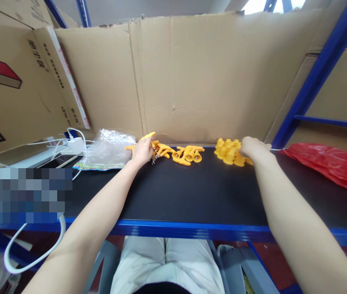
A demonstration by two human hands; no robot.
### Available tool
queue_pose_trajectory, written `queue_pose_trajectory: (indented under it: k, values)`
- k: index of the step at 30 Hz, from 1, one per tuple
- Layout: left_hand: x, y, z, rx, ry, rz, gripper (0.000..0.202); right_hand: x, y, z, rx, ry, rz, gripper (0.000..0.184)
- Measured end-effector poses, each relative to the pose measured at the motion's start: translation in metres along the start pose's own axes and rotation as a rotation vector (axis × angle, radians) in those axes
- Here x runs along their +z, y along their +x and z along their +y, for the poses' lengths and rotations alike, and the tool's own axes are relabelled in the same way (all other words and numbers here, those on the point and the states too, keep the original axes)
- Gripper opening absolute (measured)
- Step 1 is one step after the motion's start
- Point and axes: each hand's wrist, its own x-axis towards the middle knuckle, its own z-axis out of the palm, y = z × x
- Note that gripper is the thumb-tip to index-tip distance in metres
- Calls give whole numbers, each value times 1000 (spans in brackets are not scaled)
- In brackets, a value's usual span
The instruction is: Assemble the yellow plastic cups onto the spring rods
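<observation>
My left hand (142, 150) reaches to the far edge of the black worktop (192, 196) and closes on a long orange-yellow plastic piece (148, 136) at the left end of a row of such pieces (185, 154). A small metal chain (154, 157) hangs by its fingers. My right hand (253, 148) rests, fingers curled, on a cluster of yellow cup-shaped plastic parts (229, 152); whether it grips one is hidden.
A cardboard sheet (198, 73) walls the back. A clear plastic bag (107, 149) and a white charger with cables (74, 145) lie at left, a cardboard box (11, 85) above them. A red plastic bag (329, 163) lies at right beside a blue shelf post (314, 77).
</observation>
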Motion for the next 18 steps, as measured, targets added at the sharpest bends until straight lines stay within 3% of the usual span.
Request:
queue_pose_trajectory:
  k: [3, 8, 14, 18]
  values:
    - [6, -1, -6, 33, 15, -18, 37, -10, -12, -12, 1, -63, -40, 25]
    - [13, -2, -9, 37, 57, -107, 44, -8, -29, -36, -149, -94, -14, 24]
    - [18, 0, -13, 19, 53, -151, 52, 19, -47, -65, -534, -83, 192, 27]
    - [18, 0, -13, -59, 68, -110, 48, 37, -61, -84, -870, 42, 122, 35]
